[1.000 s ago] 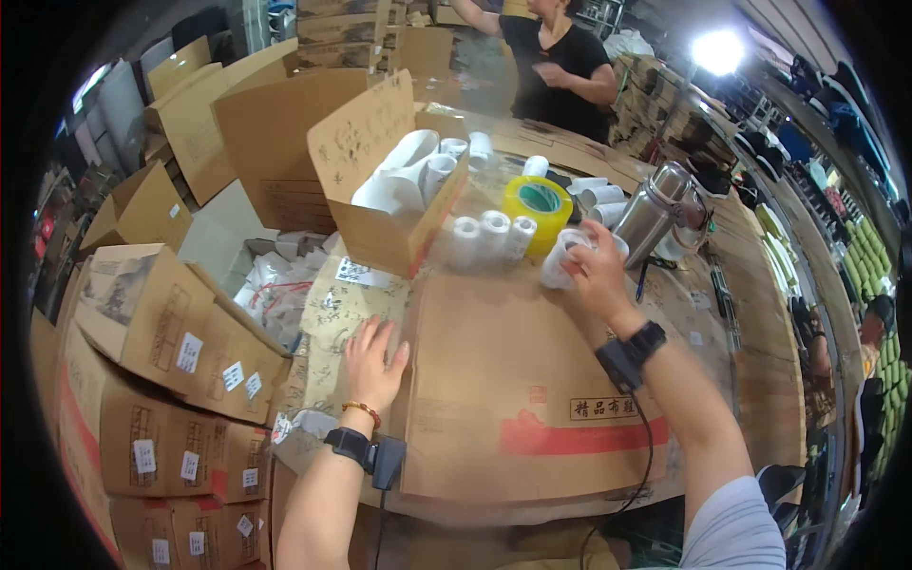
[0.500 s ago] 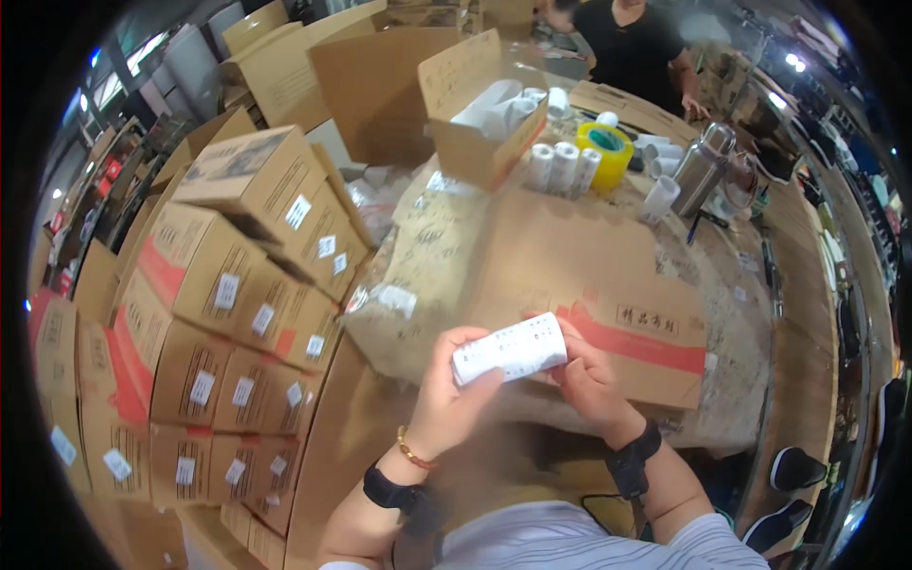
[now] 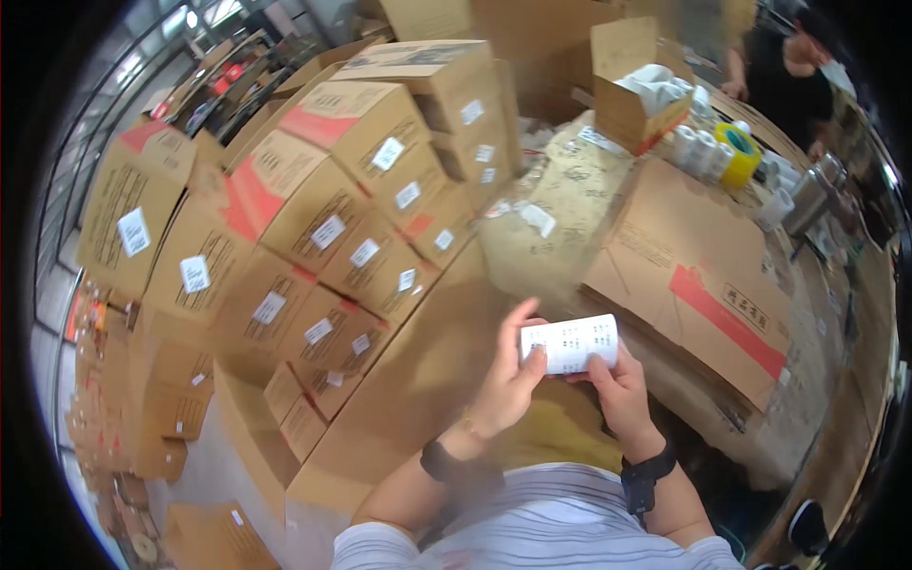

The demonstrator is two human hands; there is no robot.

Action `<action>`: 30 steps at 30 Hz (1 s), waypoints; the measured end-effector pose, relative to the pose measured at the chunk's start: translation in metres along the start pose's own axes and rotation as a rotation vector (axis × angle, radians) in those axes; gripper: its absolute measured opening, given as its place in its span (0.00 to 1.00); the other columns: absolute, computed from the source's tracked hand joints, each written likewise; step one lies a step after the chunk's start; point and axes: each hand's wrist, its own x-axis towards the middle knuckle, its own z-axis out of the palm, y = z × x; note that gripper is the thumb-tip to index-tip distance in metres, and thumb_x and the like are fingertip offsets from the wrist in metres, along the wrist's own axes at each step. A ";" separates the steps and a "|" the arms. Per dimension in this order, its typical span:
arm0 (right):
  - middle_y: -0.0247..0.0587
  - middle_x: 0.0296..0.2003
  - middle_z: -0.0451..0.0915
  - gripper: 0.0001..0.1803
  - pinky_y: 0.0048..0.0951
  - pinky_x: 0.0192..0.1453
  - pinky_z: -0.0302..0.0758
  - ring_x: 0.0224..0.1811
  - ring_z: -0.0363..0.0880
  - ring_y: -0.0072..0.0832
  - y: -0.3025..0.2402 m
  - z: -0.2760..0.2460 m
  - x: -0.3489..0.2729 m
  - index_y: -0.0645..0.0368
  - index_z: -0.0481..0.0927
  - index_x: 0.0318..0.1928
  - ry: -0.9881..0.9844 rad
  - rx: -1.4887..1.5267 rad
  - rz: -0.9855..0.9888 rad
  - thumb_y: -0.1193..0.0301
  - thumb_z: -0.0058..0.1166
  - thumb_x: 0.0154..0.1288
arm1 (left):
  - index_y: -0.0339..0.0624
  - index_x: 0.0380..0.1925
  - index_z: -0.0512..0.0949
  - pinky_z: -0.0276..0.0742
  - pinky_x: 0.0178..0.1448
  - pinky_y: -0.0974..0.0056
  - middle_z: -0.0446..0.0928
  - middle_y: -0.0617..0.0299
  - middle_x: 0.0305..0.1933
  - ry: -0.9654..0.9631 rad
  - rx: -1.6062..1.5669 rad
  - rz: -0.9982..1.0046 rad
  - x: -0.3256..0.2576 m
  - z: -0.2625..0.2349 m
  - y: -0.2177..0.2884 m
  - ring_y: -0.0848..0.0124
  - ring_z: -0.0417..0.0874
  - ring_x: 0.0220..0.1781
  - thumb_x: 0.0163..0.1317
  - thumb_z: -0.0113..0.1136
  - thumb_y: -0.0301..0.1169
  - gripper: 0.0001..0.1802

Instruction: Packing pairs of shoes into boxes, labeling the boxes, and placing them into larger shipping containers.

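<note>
Holding a white label roll [image 3: 570, 342] between both hands, close to my chest: my left hand [image 3: 508, 380] grips its left end, my right hand [image 3: 617, 385] cups it from beneath. Stacked cartons [image 3: 323, 218] stand to my left; a cardboard-covered table [image 3: 703, 275] lies ahead, with yellow tape [image 3: 741, 152] at its far edge.

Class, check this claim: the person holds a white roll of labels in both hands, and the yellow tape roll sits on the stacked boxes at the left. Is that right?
Not quite. The head view shows the yellow tape roll on the cardboard-covered table at upper right, not on the stacked boxes. The rest holds: the left hand and right hand hold the white roll of labels.
</note>
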 end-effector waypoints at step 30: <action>0.49 0.45 0.73 0.08 0.31 0.46 0.73 0.44 0.75 0.40 0.047 0.035 -0.002 0.66 0.76 0.38 -0.217 -0.604 -0.223 0.77 0.57 0.58 | 0.42 0.70 0.43 0.65 0.63 0.60 0.75 0.51 0.54 0.176 0.364 0.125 -0.049 -0.080 0.001 0.66 0.74 0.58 0.55 0.62 0.22 0.48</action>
